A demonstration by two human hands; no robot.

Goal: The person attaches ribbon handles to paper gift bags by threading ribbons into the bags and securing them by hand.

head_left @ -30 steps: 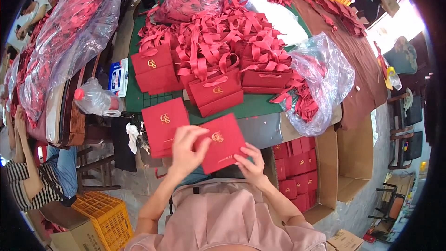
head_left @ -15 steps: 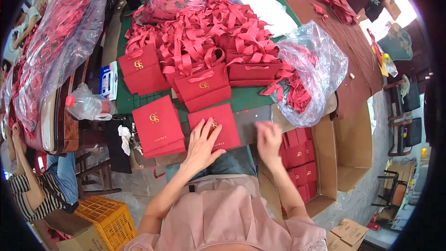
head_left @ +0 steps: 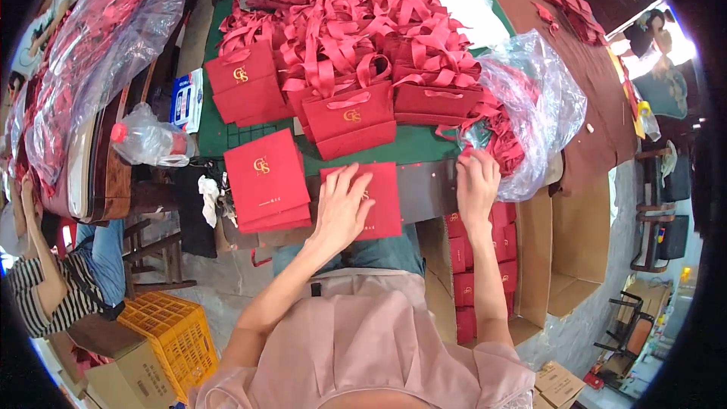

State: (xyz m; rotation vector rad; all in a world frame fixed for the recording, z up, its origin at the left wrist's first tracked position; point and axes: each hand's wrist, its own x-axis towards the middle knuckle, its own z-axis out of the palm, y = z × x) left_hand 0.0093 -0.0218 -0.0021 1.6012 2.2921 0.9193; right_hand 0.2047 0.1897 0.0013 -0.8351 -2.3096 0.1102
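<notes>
Flat on the table's front edge lies a red paper bag (head_left: 382,208) with gold print. My left hand (head_left: 341,208) rests on it, fingers stretched and spread. My right hand (head_left: 478,189) is at the loose red ribbons (head_left: 506,144) spilling from a clear plastic bag (head_left: 556,106). Its fingertips are drawn together on a ribbon end, partly hidden by the fingers. Left of my left hand sits a small stack of flat red paper bags (head_left: 269,178). Beyond it, a red bag with a ribbon handle (head_left: 352,117) stands before a heap of similar handled bags (head_left: 333,45).
An open cardboard box (head_left: 530,257) with red bags inside stands below the table, right of my lap. To the left are a plastic bottle (head_left: 151,136), a blue-and-white packet (head_left: 185,102) and a yellow crate (head_left: 170,337). Another person in stripes (head_left: 60,299) sits at the far left.
My right hand has moved right and away from me, from beside the flat bag to the ribbons. My left hand stays on the bag. The whole view has shifted slightly.
</notes>
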